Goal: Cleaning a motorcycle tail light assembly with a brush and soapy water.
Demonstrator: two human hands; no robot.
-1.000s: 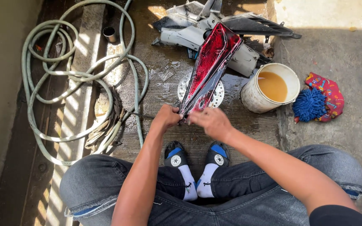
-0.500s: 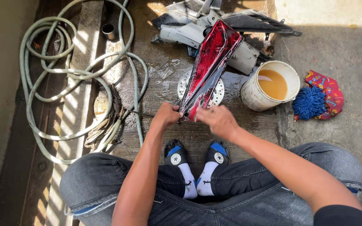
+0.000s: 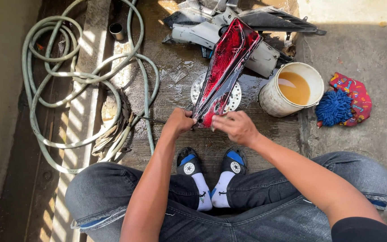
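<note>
A long red and black glossy motorcycle panel (image 3: pixel 224 71) stands tilted away from me, its near tip low by my feet. My left hand (image 3: pixel 180 121) grips that near tip from the left. My right hand (image 3: pixel 236 127) is closed at the panel's lower right edge, with something small and greenish pinched in its fingers; I cannot tell what it is. I squat over wet concrete, my black and blue shoes (image 3: pixel 211 164) just below both hands.
A white bucket (image 3: pixel 272 99) of orange-brown liquid stands right of the panel, with a blue wash mitt (image 3: pixel 333 108) and red cloth (image 3: pixel 357 96) beyond. White and black fairing parts (image 3: pixel 229 27) lie behind. A coiled green hose (image 3: pixel 68 85) fills the left; a round perforated drain cover (image 3: pixel 198 92) sits under the panel.
My right hand slid slightly right and back along the panel's lower edge. The left hand kept its grip. The camera shifted a little.
</note>
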